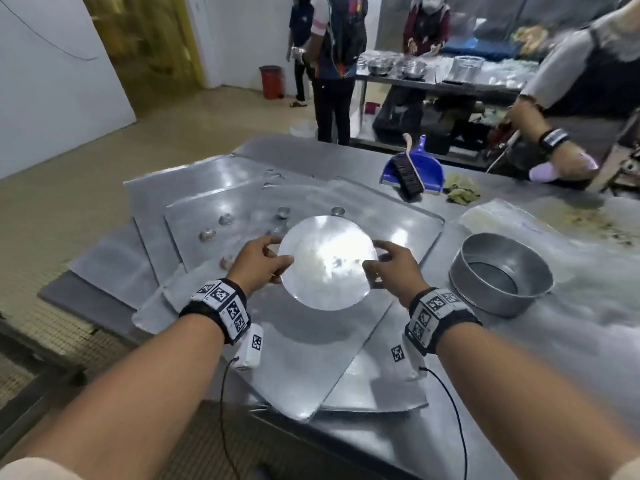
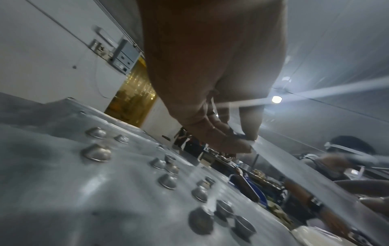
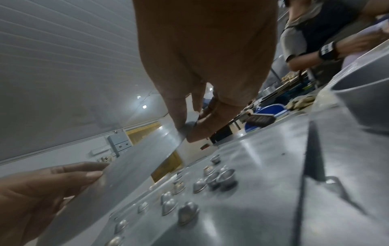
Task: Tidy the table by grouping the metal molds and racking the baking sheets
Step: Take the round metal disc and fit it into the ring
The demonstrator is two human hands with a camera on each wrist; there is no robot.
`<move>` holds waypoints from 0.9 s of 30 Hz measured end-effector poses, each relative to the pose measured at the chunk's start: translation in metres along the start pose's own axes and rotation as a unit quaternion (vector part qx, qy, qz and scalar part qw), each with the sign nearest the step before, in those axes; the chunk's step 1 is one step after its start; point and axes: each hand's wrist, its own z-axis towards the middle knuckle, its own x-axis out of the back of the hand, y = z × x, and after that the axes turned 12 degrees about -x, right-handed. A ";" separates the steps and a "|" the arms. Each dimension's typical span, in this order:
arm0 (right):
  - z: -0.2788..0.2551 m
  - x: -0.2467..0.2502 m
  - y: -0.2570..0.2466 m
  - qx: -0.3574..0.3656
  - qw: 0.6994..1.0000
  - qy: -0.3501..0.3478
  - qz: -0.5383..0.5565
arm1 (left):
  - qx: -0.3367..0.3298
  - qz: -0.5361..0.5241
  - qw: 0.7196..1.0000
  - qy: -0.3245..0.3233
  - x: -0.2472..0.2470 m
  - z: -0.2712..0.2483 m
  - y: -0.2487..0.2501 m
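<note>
Round metal disc (image 1: 327, 263): held level above the overlapping baking sheets (image 1: 207, 188), clear of them, its shadow falling on the sheet nearest the counter's front edge. Gripped at opposite rims, likely so the thin plate stays flat while being moved.

Left hand (image 1: 258, 263): fingers curled, thumb on top of the disc's left rim, other fingers beneath; pinching it.

Right hand (image 1: 389, 271): same pinch on the right rim, thumb above and fingers below.

Small metal molds (image 1: 225, 220): scattered on the sheets toward the counter's left and far side, beyond the left hand's fingertips, some dome-up, some cup-up; not yet grouped. A few lie under the disc's far rim.

Round cake tin (image 1: 500, 273): upright toward the counter's right edge, apart from the right hand.

Dustpan and brush (image 1: 414, 168): by the far edge.
</note>
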 end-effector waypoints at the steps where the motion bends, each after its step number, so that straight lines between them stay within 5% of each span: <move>1: -0.004 0.017 0.007 0.000 1.000 0.010 0.003 | -0.004 -0.006 1.000 -0.009 -0.017 -0.002 0.005; 14: -0.066 0.207 0.066 -0.010 0.994 0.105 0.032 | -0.053 -0.016 0.990 -0.131 -0.206 -0.018 0.071; 27: -0.062 0.283 0.096 -0.056 0.972 0.224 0.042 | -0.068 -0.008 0.975 -0.211 -0.305 0.020 0.088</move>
